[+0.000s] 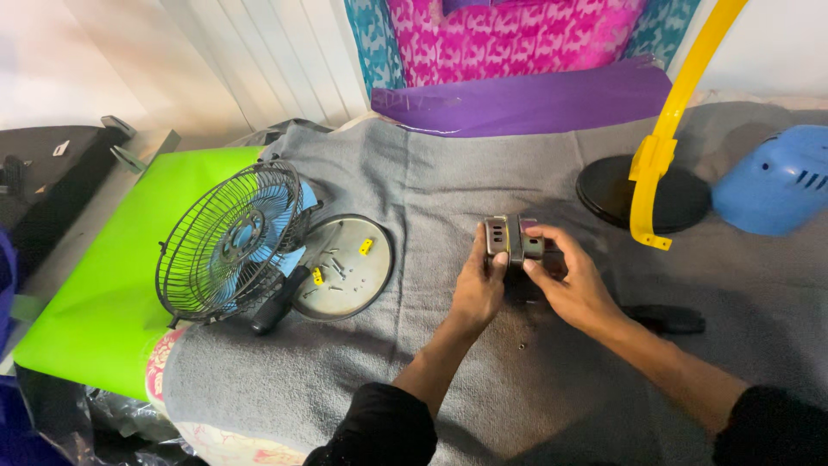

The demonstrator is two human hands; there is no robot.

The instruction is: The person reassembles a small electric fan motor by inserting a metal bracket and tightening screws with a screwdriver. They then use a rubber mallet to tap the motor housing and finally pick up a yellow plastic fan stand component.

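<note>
Only the head view is on hand, looking down at a grey blanket (483, 173) spread over a work surface. Near the middle, both hands meet on a small dark switch block (513, 238) with slotted faces, held up just above the cloth. The left hand (479, 289) is curled closed on the block's left side, thumb up against its near face. The right hand (576, 289) pinches the right side, fingers bent around the far edge; a bit of pink shows at the top of the block, though what it belongs to is hard to make out. The block's underside and back are hidden by the fingers. Both forearms run in from the near edge, with black sleeves cut off by the frame.

To the left, a black wire fan cage (228, 246) with blue blades (259, 226) inside it lies tilted, resting partly on a bright green sheet (95, 285). Just right of it sits a round grey metal plate (349, 267) bearing small screws (335, 266) and two tiny yellow pieces (366, 246); the cage overlaps the plate's left rim. A dark handle-like part (278, 302) pokes out below the cage, its far end hidden.

Far right, a yellow curved stand arm (668, 129) rises from a black round base (608, 192) and leaves the frame at the top. A blue plastic motor housing (776, 181) is cut off by the right edge. A dark oblong object (668, 319) lies behind the right wrist, too shadowed to identify. One tiny loose screw (521, 346) lies on the cloth between the forearms.
</note>
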